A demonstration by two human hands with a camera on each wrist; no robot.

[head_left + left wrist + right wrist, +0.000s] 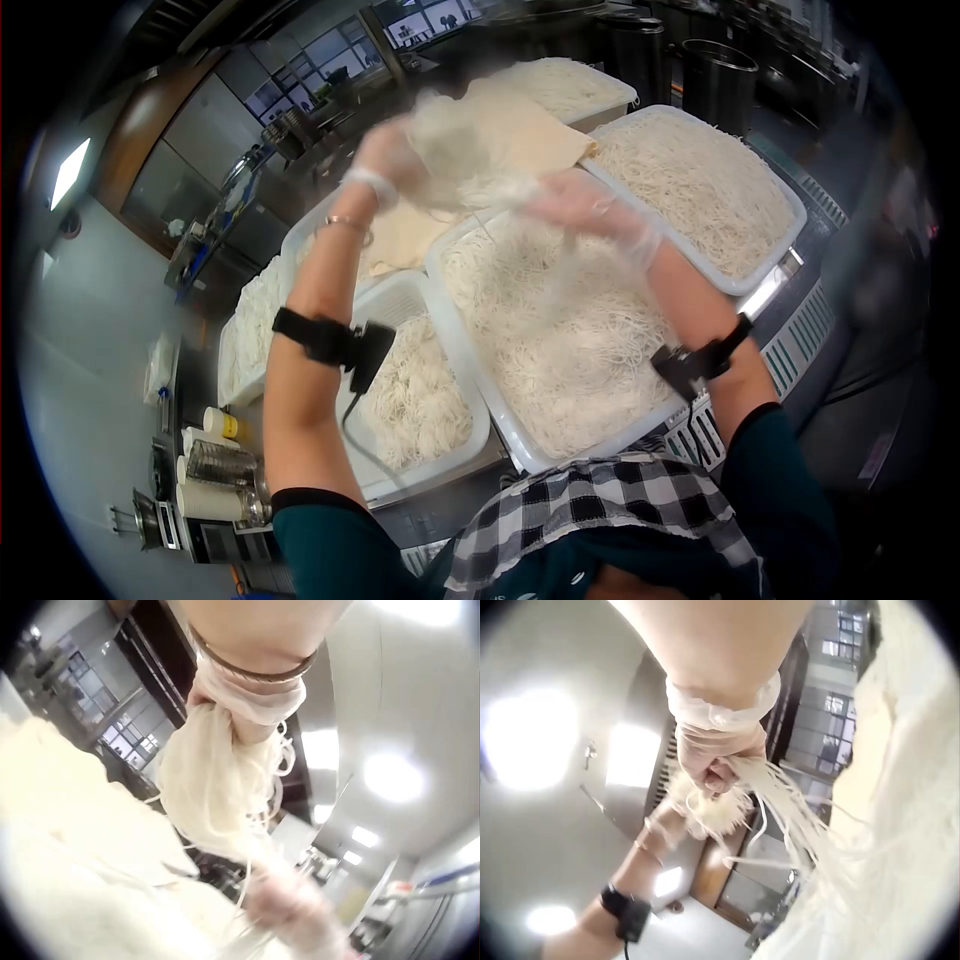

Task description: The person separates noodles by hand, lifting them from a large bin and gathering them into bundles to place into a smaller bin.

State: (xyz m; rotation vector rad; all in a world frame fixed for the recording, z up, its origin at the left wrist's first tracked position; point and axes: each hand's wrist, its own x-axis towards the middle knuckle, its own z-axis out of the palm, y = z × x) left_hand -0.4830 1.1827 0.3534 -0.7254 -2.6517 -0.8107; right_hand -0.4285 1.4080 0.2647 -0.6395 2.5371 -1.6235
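Both hands wear clear plastic gloves and are raised over a large white tub (462, 350) of pale noodles. In the head view the left hand (392, 160) is at the upper left, blurred. Its fingers grip a thick bundle of noodles (210, 776), which hangs below the hand in the left wrist view. The right hand (585, 205) is lower, over the tub's far end. In the right wrist view its curled fingers (718, 776) hold noodle strands that trail out to the side. Loose noodles (570, 350) fill the tub beneath the hands.
A smaller noodle tub (480, 425) stands at the near left, another large one (795, 225) at the right. Behind them, a beige cloth-like sheet (520, 120) lies over further tubs. Cups and metal containers (220, 465) stand at far left, tall metal pots (718, 75) at back right.
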